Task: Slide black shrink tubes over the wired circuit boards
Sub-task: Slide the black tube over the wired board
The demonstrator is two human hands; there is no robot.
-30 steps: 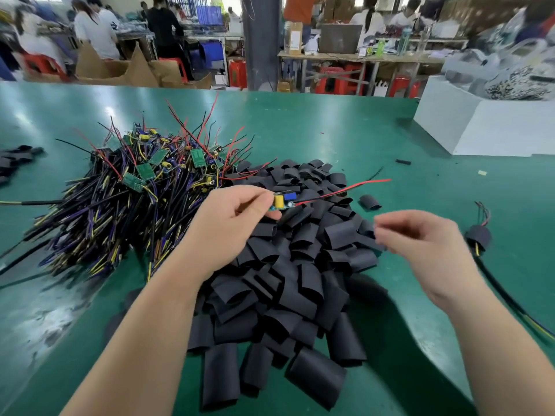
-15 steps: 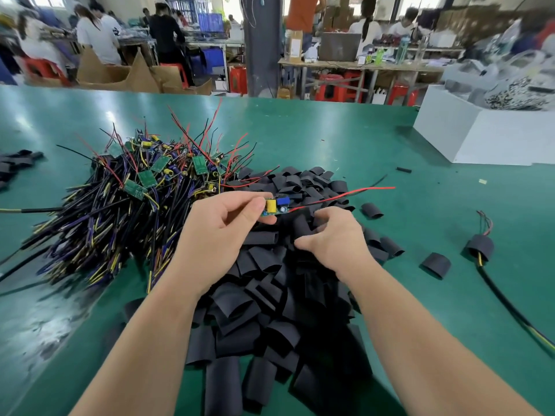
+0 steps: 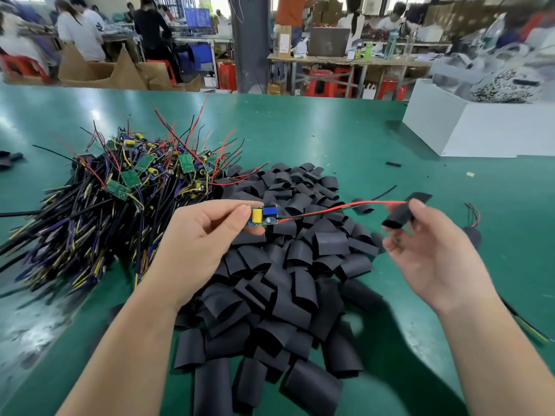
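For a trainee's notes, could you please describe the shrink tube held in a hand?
On the green table, right of the heap of black shrink tubes, the right hand pinches one black shrink tube. Unlike the others, it is off the table, at the end of the red wire.

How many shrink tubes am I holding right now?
1. The shrink tube is pinched in the right hand, near the tip of the red wire. The left hand holds only the circuit board; the other tubes lie piled on the table.
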